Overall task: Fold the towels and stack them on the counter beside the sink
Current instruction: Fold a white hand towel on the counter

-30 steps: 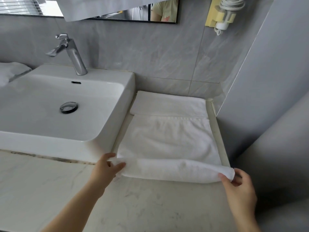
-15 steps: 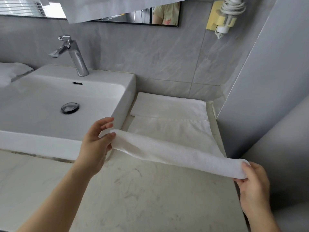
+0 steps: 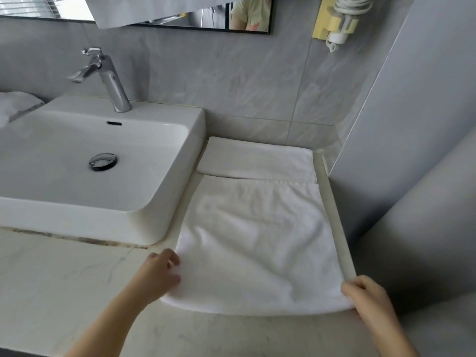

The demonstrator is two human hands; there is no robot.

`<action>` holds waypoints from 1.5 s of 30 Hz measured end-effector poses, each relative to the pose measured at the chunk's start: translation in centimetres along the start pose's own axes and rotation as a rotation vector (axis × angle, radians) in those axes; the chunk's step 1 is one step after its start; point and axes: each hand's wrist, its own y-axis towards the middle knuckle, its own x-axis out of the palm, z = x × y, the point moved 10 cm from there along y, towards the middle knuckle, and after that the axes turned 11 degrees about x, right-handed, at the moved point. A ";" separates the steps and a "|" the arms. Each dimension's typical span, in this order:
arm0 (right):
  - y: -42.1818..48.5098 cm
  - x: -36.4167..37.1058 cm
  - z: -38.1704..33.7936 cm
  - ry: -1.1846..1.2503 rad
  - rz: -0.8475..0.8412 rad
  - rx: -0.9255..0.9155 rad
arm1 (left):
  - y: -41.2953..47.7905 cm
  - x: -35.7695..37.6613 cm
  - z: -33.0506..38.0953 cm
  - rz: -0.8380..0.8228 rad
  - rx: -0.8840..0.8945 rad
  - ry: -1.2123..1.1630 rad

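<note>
A white towel (image 3: 257,240) lies spread flat on the pale marble counter (image 3: 64,279) to the right of the white sink (image 3: 159,202). My left hand (image 3: 157,275) pinches its near left corner. At the near right corner, my right hand (image 3: 365,296) grips the towel's edge. Behind it, against the wall, lies a second white towel (image 3: 255,161), folded into a narrow strip. The spread towel's far hem meets that folded one.
A chrome faucet (image 3: 108,81) stands at the sink's back. Another white cloth (image 3: 15,104) lies left of the sink. A grey wall (image 3: 425,150) closes the counter's right side. A mirror (image 3: 180,11) and a wall-mounted hair dryer (image 3: 340,21) hang above.
Both hands lifted the towel's folded near edge, then pulled it back toward me and laid it down. The towel now lies opened out flat, reaching nearer the counter's front.
</note>
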 end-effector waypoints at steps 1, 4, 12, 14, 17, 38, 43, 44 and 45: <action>0.0 -0.1 -0.1 -0.020 0.016 0.014 | 0.2 -0.4 -0.3 0.065 -0.047 -0.021; -0.1 -0.1 -0.5 -0.033 0.065 0.053 | 0.5 -1.3 0.4 0.197 -0.114 -0.018; 0.0 0.5 0.8 -0.058 0.023 0.092 | 1.7 -1.1 1.6 0.080 -0.067 -0.196; -0.4 0.3 0.5 -0.136 0.045 0.059 | 1.5 -1.7 1.4 0.085 -0.066 -0.007; -1.9 0.7 -2.6 -0.526 0.242 -0.130 | 1.3 -1.7 3.7 0.229 0.082 0.397; -3.8 11.7 -4.3 -0.918 0.052 -0.657 | 1.4 8.3 8.5 -0.103 0.618 0.632; -7.0 13.0 -4.1 -0.908 -0.151 -0.855 | -0.6 7.3 8.0 -0.114 0.794 0.623; -7.8 13.9 -3.3 -0.959 -0.228 -0.888 | -1.0 7.3 7.8 -0.118 0.837 0.577; -8.4 14.5 -2.7 -0.998 -0.265 -0.918 | -1.4 7.1 7.7 -0.112 0.865 0.542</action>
